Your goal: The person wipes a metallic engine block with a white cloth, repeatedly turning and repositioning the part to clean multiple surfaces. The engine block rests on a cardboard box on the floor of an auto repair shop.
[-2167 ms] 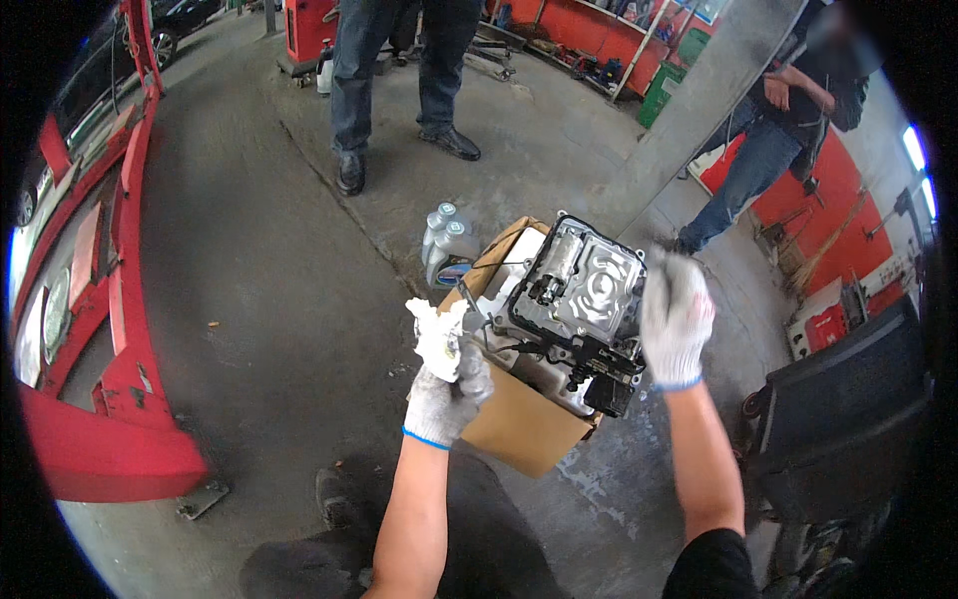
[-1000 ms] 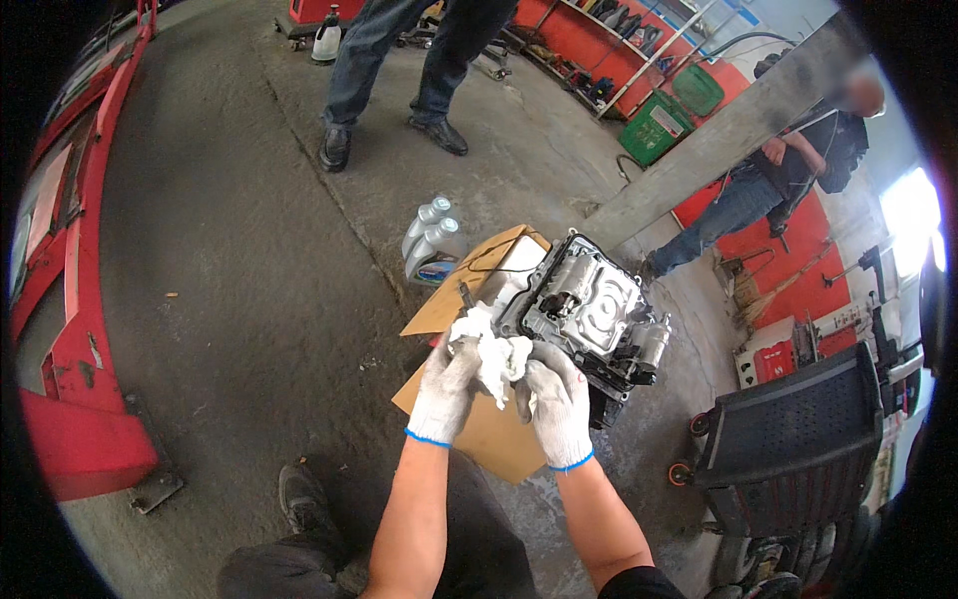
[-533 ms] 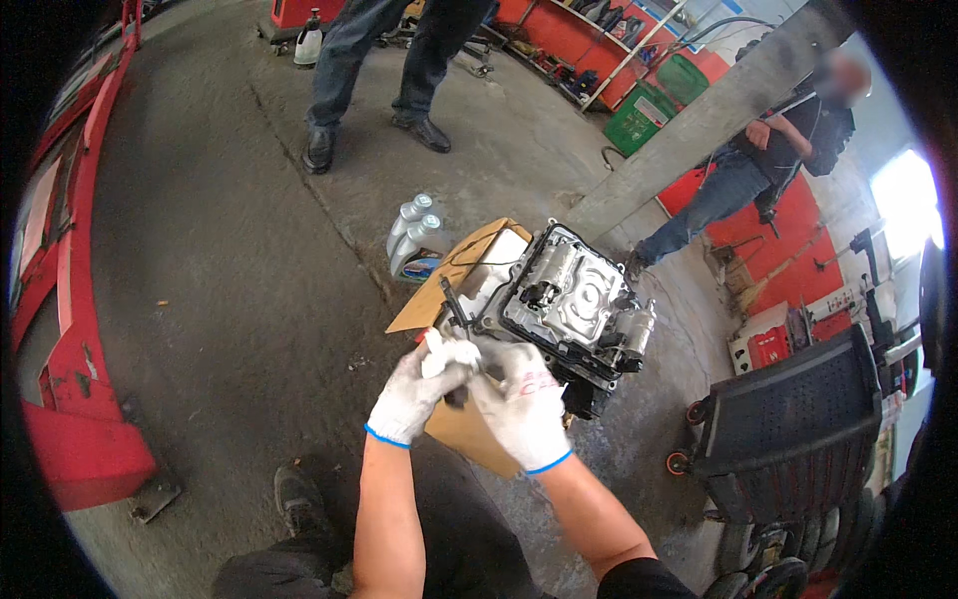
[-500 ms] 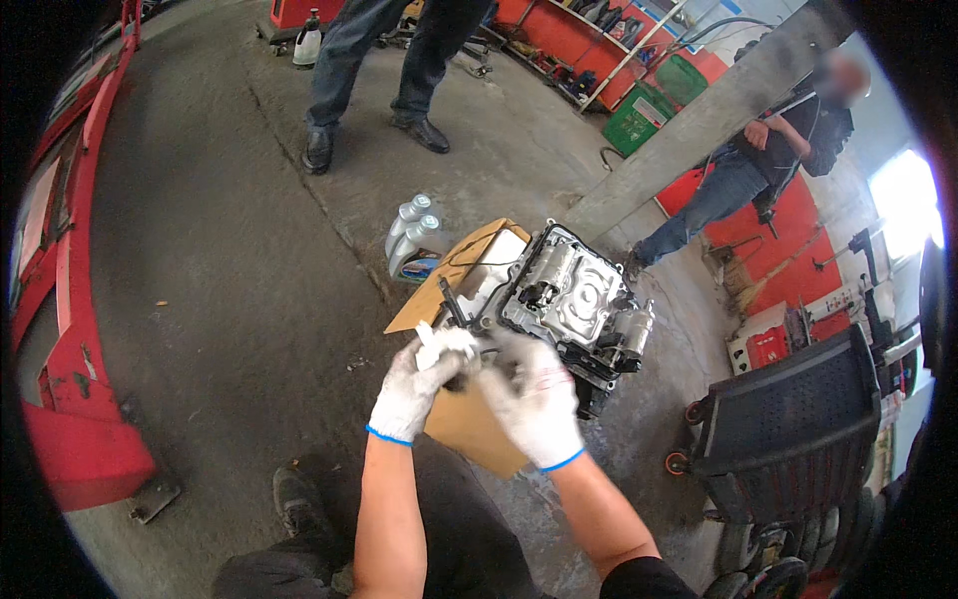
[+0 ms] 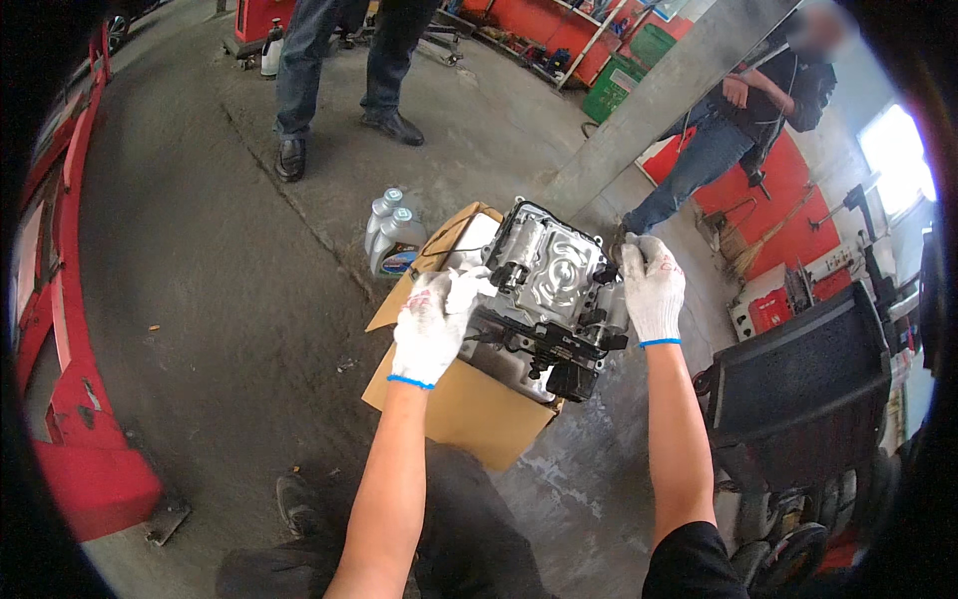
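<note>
**Unit btwn your hands, L w/ rag at one edge, R at the other**

The unit (image 5: 564,275) sits in/over the open box (image 5: 489,419), straight ahead of you, face up. From your L hand (image 5: 429,324) it lies to the R and a bit farther out; from your R hand (image 5: 654,290) it lies directly L. Neither hand is clearly nearer: in this view the rag (image 5: 469,287) overlaps the unit's L edge, & your R fingertips are just beside its upper R edge. Can't tell if either one actually touches.

Long axis: body's near square, looks slightly longer near-to-far, far end leaning L. The black strip (image 5: 559,344) runs crosswise along the near side, L end farther from you, R end closer, w/ the black block (image 5: 572,381) at the near R corner.

Grip: L is closed on the rag, bunched w/ its loose end out past the fingers toward the unit. R fingers are bent & bunched, back of glove up; can't tell if there's anything in them.

Also close by: two bottles (image 5: 397,240) on the floor, beyond your L hand, L of the box.
</note>
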Demonstrator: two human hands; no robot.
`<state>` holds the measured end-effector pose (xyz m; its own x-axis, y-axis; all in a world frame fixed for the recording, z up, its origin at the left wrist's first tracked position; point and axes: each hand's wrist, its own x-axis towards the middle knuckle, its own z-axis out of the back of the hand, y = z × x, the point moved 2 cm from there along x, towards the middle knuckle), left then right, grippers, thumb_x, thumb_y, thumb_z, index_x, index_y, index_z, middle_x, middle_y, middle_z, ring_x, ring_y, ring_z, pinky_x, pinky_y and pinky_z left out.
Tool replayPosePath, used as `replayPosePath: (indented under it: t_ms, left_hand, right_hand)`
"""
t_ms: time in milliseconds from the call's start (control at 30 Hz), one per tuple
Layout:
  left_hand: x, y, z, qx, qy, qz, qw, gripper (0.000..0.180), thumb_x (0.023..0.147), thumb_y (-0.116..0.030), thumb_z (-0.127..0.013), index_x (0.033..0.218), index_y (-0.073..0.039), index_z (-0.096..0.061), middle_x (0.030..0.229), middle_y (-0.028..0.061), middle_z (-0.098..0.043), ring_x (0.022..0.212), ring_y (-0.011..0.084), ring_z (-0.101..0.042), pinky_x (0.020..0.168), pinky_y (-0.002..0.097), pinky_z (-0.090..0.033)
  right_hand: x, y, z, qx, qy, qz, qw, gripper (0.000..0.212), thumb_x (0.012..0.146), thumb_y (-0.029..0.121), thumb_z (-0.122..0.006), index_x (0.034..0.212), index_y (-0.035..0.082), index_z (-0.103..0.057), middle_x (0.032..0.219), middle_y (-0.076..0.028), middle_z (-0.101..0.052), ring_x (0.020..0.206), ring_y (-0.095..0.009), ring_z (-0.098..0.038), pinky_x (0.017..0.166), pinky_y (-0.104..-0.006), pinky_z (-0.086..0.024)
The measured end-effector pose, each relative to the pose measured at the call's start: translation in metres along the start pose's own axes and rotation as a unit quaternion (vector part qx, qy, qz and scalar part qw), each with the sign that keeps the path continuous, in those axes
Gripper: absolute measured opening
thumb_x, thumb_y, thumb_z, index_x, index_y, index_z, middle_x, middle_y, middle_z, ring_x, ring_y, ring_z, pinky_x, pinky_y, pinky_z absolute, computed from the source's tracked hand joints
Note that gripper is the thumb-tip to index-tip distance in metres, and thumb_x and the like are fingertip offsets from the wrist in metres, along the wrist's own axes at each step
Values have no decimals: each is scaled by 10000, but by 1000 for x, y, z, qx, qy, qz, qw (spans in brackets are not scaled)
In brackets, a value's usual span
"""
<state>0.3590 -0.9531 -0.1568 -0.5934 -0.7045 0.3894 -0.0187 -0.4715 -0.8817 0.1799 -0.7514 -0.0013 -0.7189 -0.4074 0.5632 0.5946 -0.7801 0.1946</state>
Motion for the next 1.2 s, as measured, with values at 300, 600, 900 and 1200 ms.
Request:
replayPosePath:
  t_ms: [300, 600, 900, 1200]
  left_hand:
    - [-13, -23, 0, 142, 75, -27, 987, 290, 978, -304, -618, 1135, -79, -711, 1033, 173, -682, 967, 382, -669, 828, 467, -537]
    - [-41, -26, 31, -104, -108, 124, 981, 235, 1001, -205, -602, 1141, -39, -690, 1017, 152, -729, 881, 308, -707, 752, 397, -552]
    - [-19, -38, 4, 136, -7, -84, 987, 263, 1010, -271, -590, 1147, -83, -714, 1110, 171, -714, 1016, 375, -695, 884, 452, -555]
    - [-22, -58, -18, 248, 65, -117, 959, 244, 965, -248, -592, 1071, -67, -718, 1036, 184, -682, 984, 393, -645, 865, 495, -519]
  right_hand:
    - [-6, -1, -6, -7, -41, 34, 999, 232, 944, 279, -663, 979, 59, -729, 934, -184, -723, 900, -374, -696, 803, -442, -541]
    - [-8, -3, -5, 26, -72, 59, 995, 204, 951, 264, -654, 963, 73, -725, 935, -154, -723, 872, -364, -696, 783, -439, -546]
    - [-9, -7, -7, 75, -87, 30, 993, 219, 953, 278, -640, 951, 73, -716, 921, -146, -716, 857, -357, -691, 766, -436, -543]
    - [-9, -11, -11, 27, -60, 6, 998, 256, 975, 348, -601, 986, 108, -689, 963, -143, -709, 883, -346, -698, 788, -458, -548]
